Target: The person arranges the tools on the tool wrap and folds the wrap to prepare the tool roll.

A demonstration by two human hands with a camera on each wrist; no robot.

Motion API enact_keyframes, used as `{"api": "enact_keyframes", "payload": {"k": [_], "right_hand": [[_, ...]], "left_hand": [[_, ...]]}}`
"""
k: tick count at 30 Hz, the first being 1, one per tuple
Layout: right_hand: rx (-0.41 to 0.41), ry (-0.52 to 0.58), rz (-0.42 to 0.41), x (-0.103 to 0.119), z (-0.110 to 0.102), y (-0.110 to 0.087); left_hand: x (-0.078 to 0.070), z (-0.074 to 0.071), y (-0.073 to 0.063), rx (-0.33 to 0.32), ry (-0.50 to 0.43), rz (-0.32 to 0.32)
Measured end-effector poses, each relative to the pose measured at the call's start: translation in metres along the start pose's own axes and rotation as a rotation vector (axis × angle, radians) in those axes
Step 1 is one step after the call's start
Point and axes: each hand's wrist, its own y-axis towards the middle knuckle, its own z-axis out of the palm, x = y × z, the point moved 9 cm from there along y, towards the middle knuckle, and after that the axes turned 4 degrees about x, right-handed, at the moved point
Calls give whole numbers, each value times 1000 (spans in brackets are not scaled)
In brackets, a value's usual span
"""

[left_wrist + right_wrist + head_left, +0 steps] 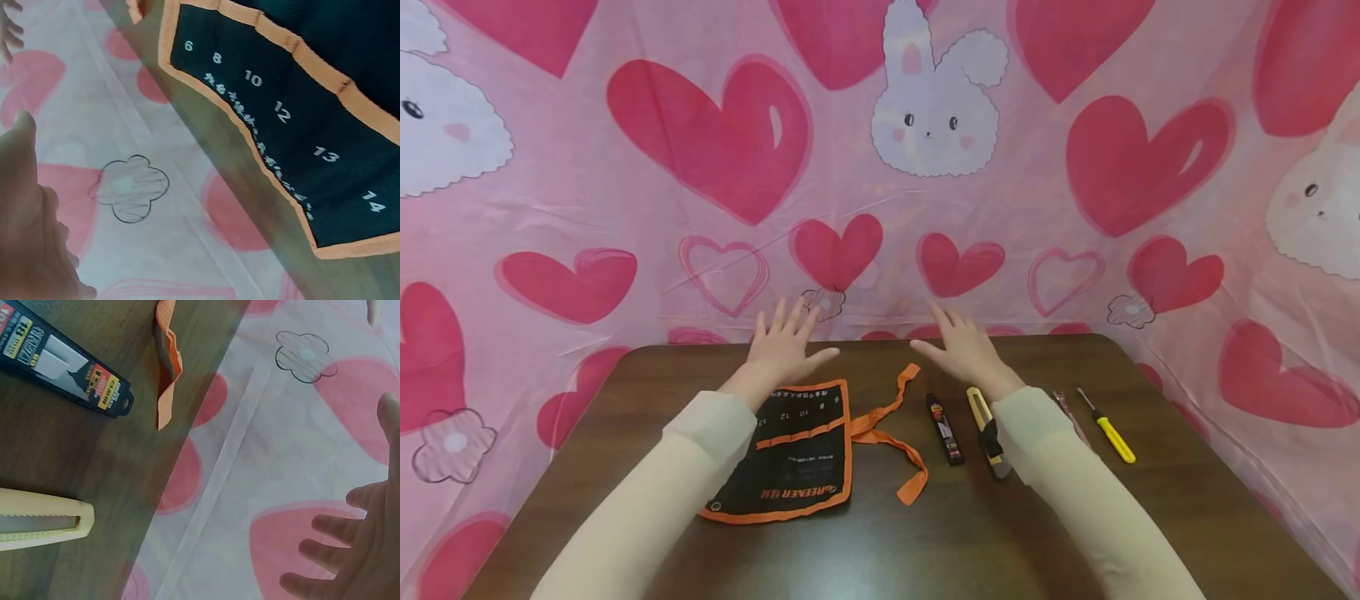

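Note:
Both hands are raised over the far part of the table, fingers spread and nothing held. My left hand [781,346] is above the far edge of a black tool pouch [801,467] with orange trim, which lies flat; its numbered pockets show in the left wrist view. The left forearm covers part of the pouch. My right hand [964,350] hovers beyond a yellow utility knife [979,410] and a small dark blade box [944,429]. In the right wrist view, the knife's end [47,519] and the box [69,362] lie apart on the wood.
Orange ties [887,408] trail from the pouch toward the box. A yellow-handled screwdriver [1114,437] lies at the right, beside a slim tool [1067,412] partly hidden by the right sleeve. A pink heart-print cloth [850,192] hangs behind the brown table [880,558].

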Motion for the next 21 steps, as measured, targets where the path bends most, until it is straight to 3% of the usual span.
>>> {"api": "enact_keyframes", "payload": {"k": [17, 21], "right_hand": [[-1, 190, 6, -23, 16, -24], [12, 219, 23, -26, 22, -30]], "left_hand": [[41, 19, -27, 19, -28, 43], [52, 24, -35, -4, -32, 52]]}}
